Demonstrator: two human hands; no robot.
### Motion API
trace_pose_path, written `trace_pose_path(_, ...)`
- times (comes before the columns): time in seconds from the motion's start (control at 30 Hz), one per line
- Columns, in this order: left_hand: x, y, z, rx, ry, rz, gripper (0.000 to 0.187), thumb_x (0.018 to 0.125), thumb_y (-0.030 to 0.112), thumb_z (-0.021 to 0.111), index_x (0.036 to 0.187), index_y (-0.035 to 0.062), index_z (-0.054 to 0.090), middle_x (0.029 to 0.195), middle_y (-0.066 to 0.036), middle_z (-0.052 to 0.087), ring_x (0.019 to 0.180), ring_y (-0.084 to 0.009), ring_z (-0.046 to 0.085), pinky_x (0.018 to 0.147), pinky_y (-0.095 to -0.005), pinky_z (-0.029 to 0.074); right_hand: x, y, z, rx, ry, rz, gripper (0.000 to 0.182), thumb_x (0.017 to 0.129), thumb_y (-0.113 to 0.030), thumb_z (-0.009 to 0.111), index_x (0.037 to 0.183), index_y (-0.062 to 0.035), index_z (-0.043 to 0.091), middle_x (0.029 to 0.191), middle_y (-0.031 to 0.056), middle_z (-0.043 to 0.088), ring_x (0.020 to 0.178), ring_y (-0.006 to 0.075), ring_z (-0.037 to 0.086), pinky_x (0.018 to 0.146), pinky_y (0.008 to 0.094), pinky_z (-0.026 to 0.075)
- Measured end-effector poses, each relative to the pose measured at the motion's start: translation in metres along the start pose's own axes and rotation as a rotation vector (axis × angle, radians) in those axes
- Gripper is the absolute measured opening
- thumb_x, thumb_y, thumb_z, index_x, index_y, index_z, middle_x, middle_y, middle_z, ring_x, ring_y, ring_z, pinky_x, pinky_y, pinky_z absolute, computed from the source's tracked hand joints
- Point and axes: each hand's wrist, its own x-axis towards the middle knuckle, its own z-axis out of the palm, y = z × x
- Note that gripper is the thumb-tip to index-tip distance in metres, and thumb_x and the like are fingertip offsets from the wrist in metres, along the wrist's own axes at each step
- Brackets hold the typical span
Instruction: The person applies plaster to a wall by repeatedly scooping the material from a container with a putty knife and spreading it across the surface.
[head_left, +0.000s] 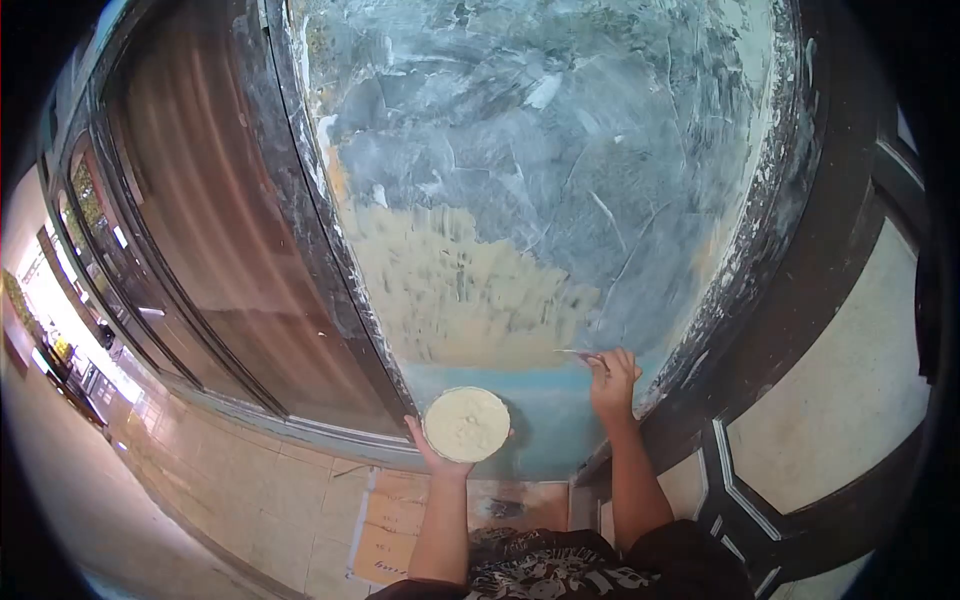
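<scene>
My left hand (440, 460) supports a round tub (428, 440) from below and at its side, in front of the lower wall. Cream-coloured putty (467, 422) fills the tub almost to the rim. In my right hand (614, 382), closed fingers grip a putty knife (575, 352), seen nearly edge-on, its thin blade pointing left at the wall. A beige coat (470, 290) with streaky edges covers the wall's lower left part. Above it the wall panel (600, 170) is grey-blue and patchy, and below it runs a light blue band (545, 410).
Dark wooden frames (345, 250) border the panel on both sides. A curtained glass door (220, 200) stands left, a dark door with pale panels (830, 370) right. Marked cardboard (392, 525) lies on the tiled floor (270, 480).
</scene>
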Motion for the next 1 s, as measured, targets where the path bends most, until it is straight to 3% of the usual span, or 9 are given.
trace_pose_path(0.2,0.001,0.0,-0.006,-0.012,-0.034,-0.003,0.093,0.087,0.087,0.042,0.147,0.0158,0.052,0.153,-0.016,0.048,0.135,-0.0471,0.048,0.097,-0.0861,0.037,-0.023,0.003,0.008,0.02,-0.103,-0.031,0.009,0.093,-0.017,0.068,0.092,-0.0092,0.071,0.093,0.0056,0.064,0.094,0.0301,0.057,0.086,0.0425,0.033)
trace_pose_path(0.47,-0.001,-0.002,0.0,0.022,0.035,0.017,0.095,0.087,0.088,0.042,0.148,0.0159,0.051,0.154,-0.016,0.047,0.135,-0.0486,0.048,0.096,-0.0869,0.037,0.0,-0.007,0.001,0.001,-0.001,0.01,0.007,0.093,-0.016,0.069,0.093,-0.0092,0.071,0.092,0.0063,0.064,0.092,0.0297,0.056,0.086,0.0421,0.034)
trace_pose_path(0.57,-0.003,-0.001,0.003,-0.007,0.027,-0.013,0.095,0.086,0.088,0.042,0.147,0.0159,0.052,0.154,-0.016,0.048,0.134,-0.049,0.048,0.096,-0.0872,0.036,0.0,-0.011,-0.006,0.021,-0.009,0.011,0.007,0.094,-0.017,0.068,0.094,-0.0112,0.072,0.093,0.0026,0.065,0.095,0.0282,0.056,0.084,0.0424,0.034)
trace_pose_path(0.67,-0.003,-0.002,0.01,0.013,0.059,-0.01,0.095,0.086,0.088,0.042,0.146,0.0159,0.053,0.153,-0.016,0.048,0.134,-0.0492,0.049,0.097,-0.0872,0.036,-0.002,-0.023,-0.013,0.172,-0.125,-0.009,0.005,0.091,-0.012,0.07,0.089,-0.0079,0.073,0.09,0.0056,0.062,0.093,0.0285,0.055,0.086,0.0424,0.036)
trace_pose_path(0.73,-0.001,-0.003,0.009,-0.009,0.019,-0.03,0.094,0.086,0.088,0.042,0.146,0.0161,0.053,0.153,-0.016,0.048,0.134,-0.049,0.049,0.096,-0.0879,0.035,0.0,-0.033,-0.018,0.204,-0.314,-0.118,0.005,0.087,-0.013,0.071,0.091,-0.0113,0.073,0.095,0.0017,0.064,0.098,0.0264,0.057,0.088,0.041,0.035)
trace_pose_path(0.97,0.009,-0.008,0.014,0.02,0.018,-0.016,0.098,0.088,0.087,0.039,0.148,0.0118,0.051,0.155,-0.017,0.047,0.136,-0.048,0.048,0.101,-0.0824,0.037,0.018,-0.09,-0.034,0.085,-0.366,-0.525,0.017,0.082,-0.012,0.07,0.095,-0.0205,0.076,0.099,-0.0038,0.066,0.101,0.0232,0.058,0.09,0.0395,0.036)
trace_pose_path(1.0,0.01,-0.008,0.016,0.019,0.015,-0.02,0.097,0.089,0.086,0.039,0.148,0.0104,0.051,0.153,-0.018,0.049,0.135,-0.0465,0.05,0.103,-0.0768,0.039,0.018,-0.094,-0.032,0.13,-0.4,-0.587,0.019,0.082,-0.012,0.07,0.098,-0.0219,0.077,0.1,-0.0037,0.066,0.104,0.023,0.058,0.091,0.0403,0.039)
